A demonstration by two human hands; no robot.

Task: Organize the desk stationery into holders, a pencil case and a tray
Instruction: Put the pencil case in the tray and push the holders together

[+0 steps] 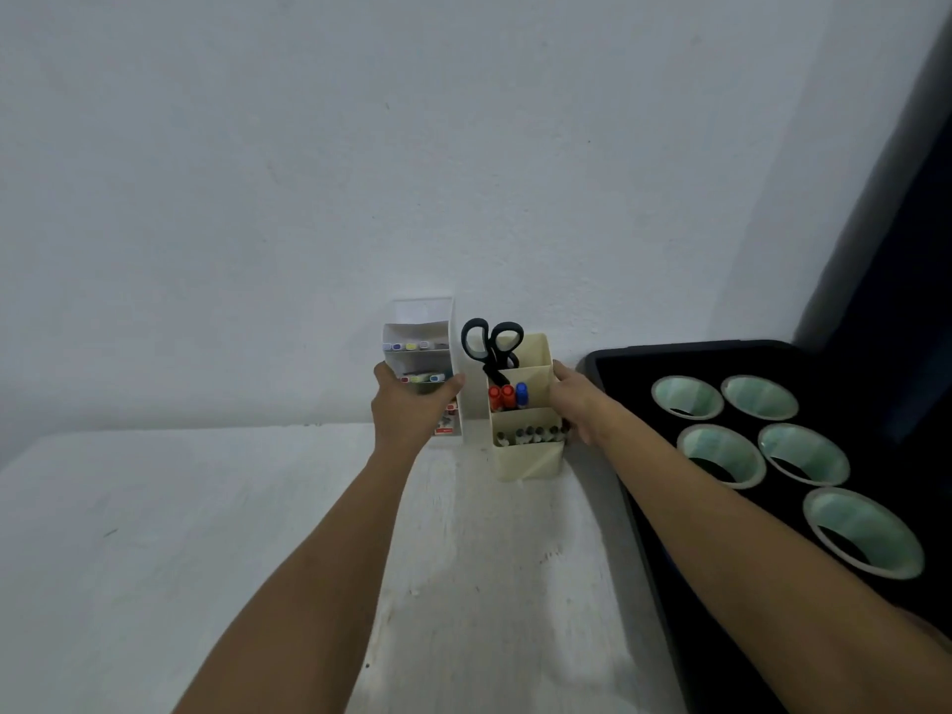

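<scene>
Gripping two holders at back of desk [206, 507], against wall. Left hand [407, 409] wraps white holder [422, 332], thumb and fingers curled round its sides; highlighters inside. Right hand [577, 404] clasps cream holder [525, 456] on its right side; scissors [492, 345], markers [507, 395], dark pens in its tiers. Black tray [644, 507] with tape rolls [721, 450] just beside, right. Step judged: final placement. Keep both upright, slide rather than lift, set flush to wall without tipping scissors.

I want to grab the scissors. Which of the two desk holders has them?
The cream holder, the one on the right that the right hand grips. The black-handled scissors stand in its rear compartment; the white holder in the left hand holds only markers.
</scene>
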